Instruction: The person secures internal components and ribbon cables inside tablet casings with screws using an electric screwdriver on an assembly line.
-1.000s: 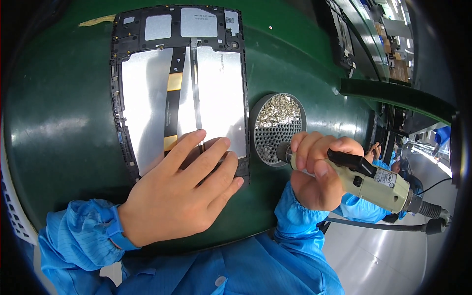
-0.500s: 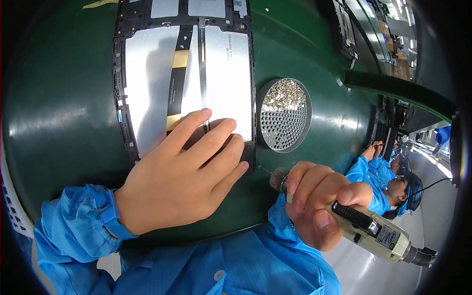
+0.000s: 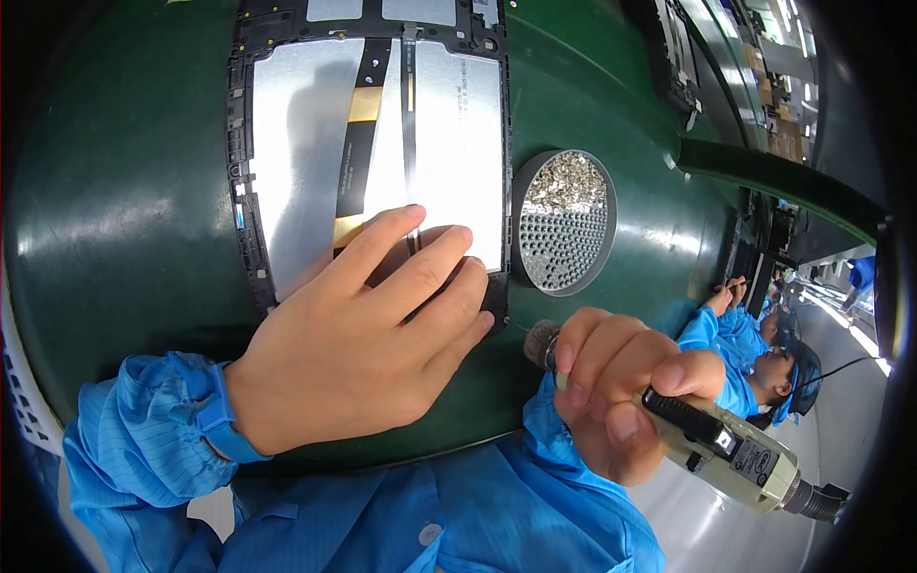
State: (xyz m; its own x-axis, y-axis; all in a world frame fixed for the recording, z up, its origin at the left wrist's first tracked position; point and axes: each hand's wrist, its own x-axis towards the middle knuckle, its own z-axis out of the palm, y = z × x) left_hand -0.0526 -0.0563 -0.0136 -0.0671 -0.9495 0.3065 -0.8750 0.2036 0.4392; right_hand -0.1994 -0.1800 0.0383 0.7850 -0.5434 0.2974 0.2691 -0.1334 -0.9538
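A tablet-like device [image 3: 291, 143] lies with its inside up, a silver metal plate in a black frame. A black-and-gold flex cable [image 3: 355, 158] and a thinner dark strip cable [image 3: 410, 124] run down it. My left hand [image 3: 368, 329] rests over the device's near end, fingers spread and fingertips on it; that part is hidden beneath. In my right hand [image 3: 621, 392] is a beige electric screwdriver [image 3: 755, 463] with a black lever. Its thin bit points left, close to the device's lower right corner; whether it touches cannot be made out.
Right of the device stands a round grey tray [image 3: 565, 224] with a perforated plate and many small screws. A dark green bar [image 3: 774, 177] crosses at right. Beyond, a co-worker in a blue sleeve [image 3: 716, 353] handles something at the green bench [image 3: 124, 220].
The device and the screw tray sit slightly farther right in the picture. My left hand stays spread on the device, and my right hand keeps the screwdriver in nearly the same place.
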